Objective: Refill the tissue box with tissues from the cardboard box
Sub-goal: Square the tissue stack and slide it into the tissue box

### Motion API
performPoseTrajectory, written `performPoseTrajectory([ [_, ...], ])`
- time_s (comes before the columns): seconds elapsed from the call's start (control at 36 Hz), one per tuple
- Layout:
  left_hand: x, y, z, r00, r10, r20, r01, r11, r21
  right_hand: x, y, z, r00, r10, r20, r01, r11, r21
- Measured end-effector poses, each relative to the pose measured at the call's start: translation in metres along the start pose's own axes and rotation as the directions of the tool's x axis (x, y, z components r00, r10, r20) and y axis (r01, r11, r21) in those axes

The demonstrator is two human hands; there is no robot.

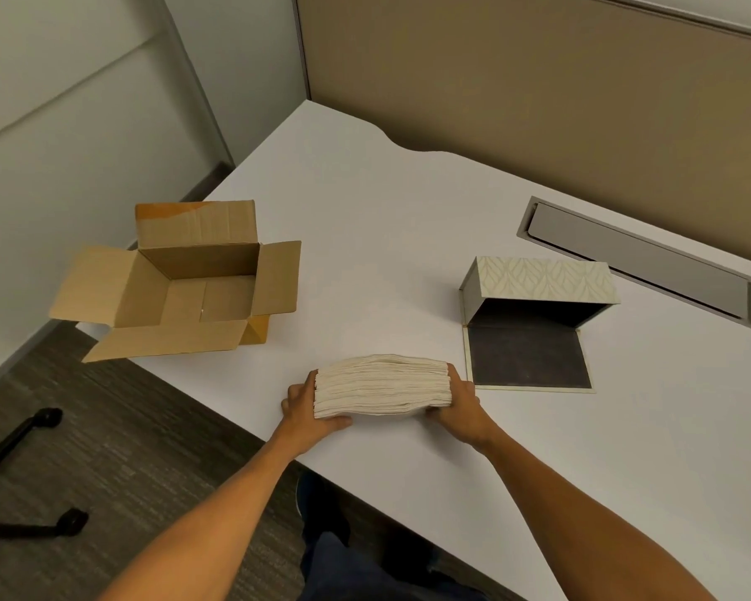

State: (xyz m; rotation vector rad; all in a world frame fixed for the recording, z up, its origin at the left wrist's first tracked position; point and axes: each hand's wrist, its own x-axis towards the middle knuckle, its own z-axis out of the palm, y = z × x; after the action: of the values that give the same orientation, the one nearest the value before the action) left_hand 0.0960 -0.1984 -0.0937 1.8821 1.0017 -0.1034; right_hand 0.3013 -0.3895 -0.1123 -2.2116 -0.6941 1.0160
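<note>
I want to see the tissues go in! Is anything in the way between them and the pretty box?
Nothing visible: only bare table lies between the tissue stack and the tissue box, whose open side faces the stack.

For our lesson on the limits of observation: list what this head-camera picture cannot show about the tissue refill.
- Tissue stack: its ends, covered by the left hand and right hand.
- Tissue box: dispensing slot, facing away.
- Cardboard box: near inner wall, hidden by its front flap.

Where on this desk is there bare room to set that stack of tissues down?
Widest patch: between the cardboard box and tissue box, beyond the tissues. More toward the far corner, and right of the right hand. Tightest between tissue box and cable slot.
</note>
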Motion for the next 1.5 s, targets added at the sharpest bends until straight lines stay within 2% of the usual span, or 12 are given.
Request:
performPoseTrajectory([
  [0.22,-0.001,0.003,0.001,1.0,-0.002,-0.005,0.003,1.0,0.03,-0.003,-0.01,-0.007,0.998,-0.061,0.011,0.061,0.997,0.041],
  [0.36,0.0,0.004,-0.001,1.0,-0.024,0.018,0.024,0.999,0.033,-0.007,-0.014,-0.012,0.996,-0.069,0.061,0.067,0.997,0.031],
  [0.44,0.0,0.004,-0.001,0.999,-0.025,0.037,0.024,1.0,0.011,0.001,0.007,-0.012,0.991,-0.08,0.111,0.076,0.996,0.045],
  [0.56,0.0,0.003,0.0,0.994,-0.071,0.085,0.076,0.995,-0.065,-0.014,-0.004,-0.027,0.984,-0.047,0.171,0.016,0.984,0.179],
  [0.69,0.002,0.021,0.005,0.987,-0.107,0.118,0.142,0.929,-0.342,-0.024,-0.009,-0.052,0.978,-0.013,0.208,-0.048,0.957,0.285],
  [0.78,-0.002,0.047,0.014,0.982,-0.098,0.161,0.156,0.904,-0.399,-0.027,-0.006,-0.065,0.979,-0.015,0.205,-0.056,0.941,0.334],
  [0.97,-0.003,0.095,0.045,0.963,-0.122,0.242,0.227,0.85,-0.476,-0.037,0.008,-0.099,0.983,0.123,0.136,-0.173,0.869,0.463],
  [1.19,0.011,0.128,0.09,0.96,-0.183,0.211,0.276,0.743,-0.609,-0.04,0.035,-0.142,0.976,0.216,-0.021,-0.176,0.846,0.503],
  [1.31,0.014,0.146,0.106,0.958,-0.207,0.199,0.286,0.742,-0.607,-0.039,0.047,-0.162,0.964,0.252,-0.083,-0.172,0.833,0.526],
  [1.5,0.031,0.174,0.122,0.96,-0.184,0.211,0.275,0.766,-0.581,-0.026,0.073,-0.192,0.951,0.289,-0.112,-0.164,0.775,0.61],
])
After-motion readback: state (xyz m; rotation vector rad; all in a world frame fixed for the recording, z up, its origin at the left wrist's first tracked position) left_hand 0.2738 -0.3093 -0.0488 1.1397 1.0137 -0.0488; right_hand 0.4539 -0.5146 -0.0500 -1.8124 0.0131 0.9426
